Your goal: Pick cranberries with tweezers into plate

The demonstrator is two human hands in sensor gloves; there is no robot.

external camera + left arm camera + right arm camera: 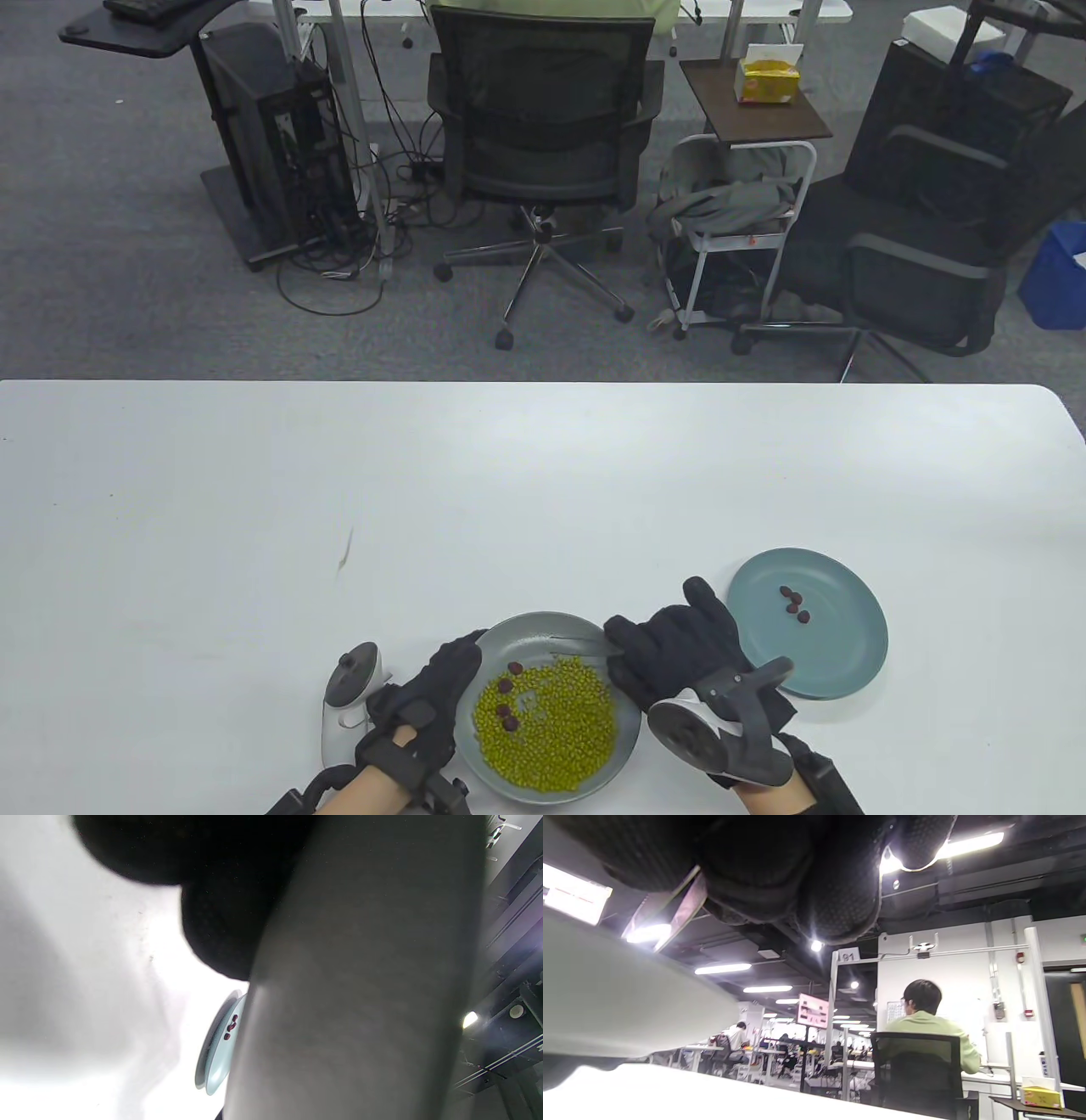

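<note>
Tweezers reaching into the bean plate for cranberries

Right hand (679, 649) is pinching the tweezers (585, 645); left hand (437, 692) fingers are gripping the grey plate's (551, 624) rim, steadying it. Cranberries (506, 700) are lying left among beans; three on the blue plate (836, 662), lower right.

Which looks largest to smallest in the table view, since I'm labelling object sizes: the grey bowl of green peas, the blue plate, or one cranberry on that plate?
1. grey bowl, slightly wider than the plate, though nearer the camera and partly covered by both hands, so this is unsure.
2. blue plate.
3. cranberry, by far the smallest.
</note>
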